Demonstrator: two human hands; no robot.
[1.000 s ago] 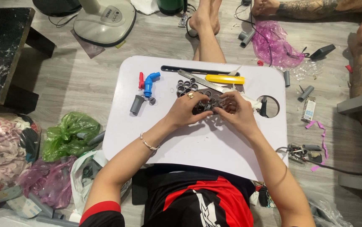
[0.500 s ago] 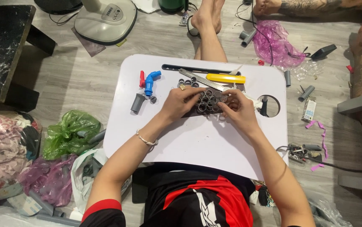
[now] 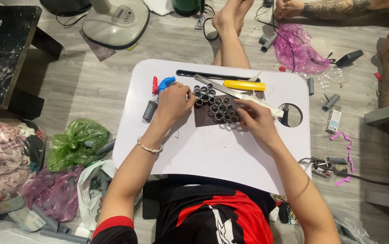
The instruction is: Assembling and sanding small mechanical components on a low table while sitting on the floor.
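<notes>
Pipe rings (image 3: 217, 108) lie clustered on a dark sheet (image 3: 203, 118) (mid white tray (image 3: 212, 153)). Left hand (image 3: 174, 103) pinches a ring; right hand (image 3: 257, 121), fingers curled, steadies the cluster.

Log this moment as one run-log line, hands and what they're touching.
left hand: on grey pipe rings | right hand: at cluster's right edge | rings: on dark sheet, white lap table | yellow utility knife: untouched
</notes>
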